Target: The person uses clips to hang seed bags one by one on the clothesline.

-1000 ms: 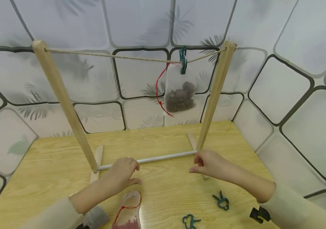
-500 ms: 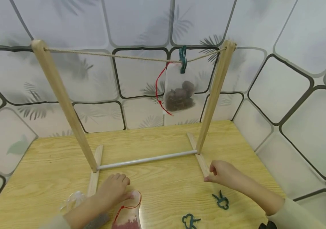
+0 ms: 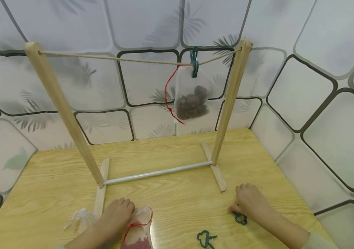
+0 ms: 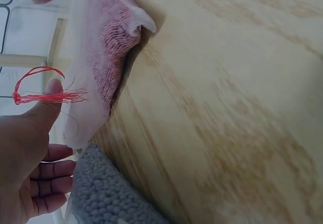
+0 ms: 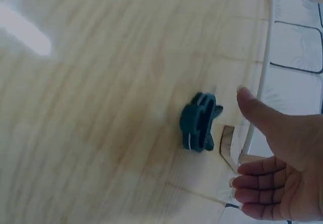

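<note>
1. While one bag (image 3: 191, 92) already hangs from the rope (image 3: 117, 59), held by a clip (image 3: 193, 61) near the right post (image 3: 228, 100), the rest of the hanging work looks undone. I read it as about a third done.
2. Far left on the table (image 3: 55, 176): a clear bag (image 3: 80, 219) lies flat beside the rack foot (image 3: 101, 188), untouched.
3. Left hand (image 3: 116, 216) is over the pink bag (image 3: 137, 230), which lies on the table at the near edge. In the left wrist view the thumb (image 4: 48, 100) touches the red string (image 4: 38, 85) and the other fingers are loosely curled, holding nothing. No firm grip yet, so this bag is not lifted.
4. A grey cloth (image 4: 108, 193) sits just beside the pink bag, under the wrist.
5. Centre-front: a spare clip (image 3: 206, 238) lies loose on the table, well apart from both hands.
6. Right hand (image 3: 251, 204) is down over the second clip (image 3: 240, 218). In the right wrist view the fingers are spread and relaxed, thumb (image 5: 255, 110) just beside that clip (image 5: 199, 122), and I cannot tell whether it touches. Clip not picked up.
7. Left, by my read: grasp bag and clip, raise both to the rope, pin the bag, then repeat for the clear bag with the spare clip.
</note>
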`<state>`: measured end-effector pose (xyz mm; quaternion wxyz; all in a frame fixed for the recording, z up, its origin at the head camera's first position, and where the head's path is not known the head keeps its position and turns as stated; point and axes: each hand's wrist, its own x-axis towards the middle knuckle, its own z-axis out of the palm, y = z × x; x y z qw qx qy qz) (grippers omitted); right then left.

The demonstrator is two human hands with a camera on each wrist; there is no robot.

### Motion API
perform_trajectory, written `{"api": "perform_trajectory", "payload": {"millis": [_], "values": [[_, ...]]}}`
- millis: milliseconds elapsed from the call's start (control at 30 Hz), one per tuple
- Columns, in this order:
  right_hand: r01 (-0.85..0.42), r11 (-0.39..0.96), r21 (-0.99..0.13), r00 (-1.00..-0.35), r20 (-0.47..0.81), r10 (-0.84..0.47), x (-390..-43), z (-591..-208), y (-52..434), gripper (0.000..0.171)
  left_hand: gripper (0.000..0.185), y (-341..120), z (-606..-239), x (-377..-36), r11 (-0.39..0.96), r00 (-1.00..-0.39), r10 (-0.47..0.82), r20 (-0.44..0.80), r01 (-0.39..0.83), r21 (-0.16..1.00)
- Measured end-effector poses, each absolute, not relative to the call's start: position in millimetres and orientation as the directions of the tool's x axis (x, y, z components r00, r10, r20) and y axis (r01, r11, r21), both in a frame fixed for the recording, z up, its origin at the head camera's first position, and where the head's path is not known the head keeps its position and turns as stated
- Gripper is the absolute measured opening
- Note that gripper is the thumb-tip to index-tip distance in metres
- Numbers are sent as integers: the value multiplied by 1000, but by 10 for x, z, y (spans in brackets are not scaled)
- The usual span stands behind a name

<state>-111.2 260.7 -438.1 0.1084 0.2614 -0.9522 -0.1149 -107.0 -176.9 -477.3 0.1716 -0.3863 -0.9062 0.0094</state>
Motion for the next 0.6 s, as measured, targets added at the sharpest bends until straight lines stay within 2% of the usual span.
{"api": "perform_trajectory", "payload": {"millis": [67,167,300,467,600], "values": [[-486,816,314,-819,162,-550,-1084,-4413,2610,64,23,-1769,-4794,-1058,698,-641,706,300,700,-148],[-491,814,311,-817,159,-554,-1054,-4445,2624,62,25,-1763,-4829,-1047,708,-659,697,283,694,-128],[-484,817,314,-832,125,-541,-1030,-4482,2650,61,27,-1743,-4868,-1049,752,-713,652,258,652,-99],[-483,853,198,-868,16,-496,-1026,-4533,2673,59,25,-1731,-4875,-1077,786,-769,605,206,619,-1],[-463,883,75,-886,-64,-459,-1029,-4560,2665,57,38,-1727,-4863,-1110,742,-732,651,203,670,37]]}}
